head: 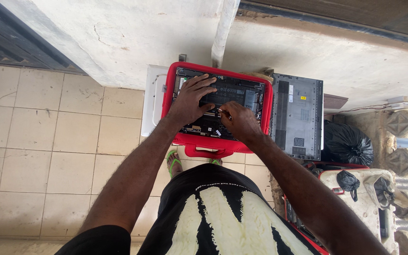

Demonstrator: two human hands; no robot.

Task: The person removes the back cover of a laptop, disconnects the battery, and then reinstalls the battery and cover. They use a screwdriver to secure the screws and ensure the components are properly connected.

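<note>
Opened laptop (220,106), internals up, lies on red case (218,146) atop small stand, centre far. Left hand (192,101) flat, fingers spread, pinning chassis steady. Right hand (239,120) pinched shut on slim tool (215,111), tip at board. Removed grey bottom cover (297,115) parked right, clear of work.

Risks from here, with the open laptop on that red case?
1. The left hand lies flat, fingers spread, on the exposed internals of the open black laptop; pressure or static might harm components.
2. The right hand holds a thin metal tool in a pinched grip over the board; a slip could scratch it.
3. The laptop sits on a soft red zip case, so it may shift.
4. The removed grey bottom cover rests alongside and could be knocked.
</note>
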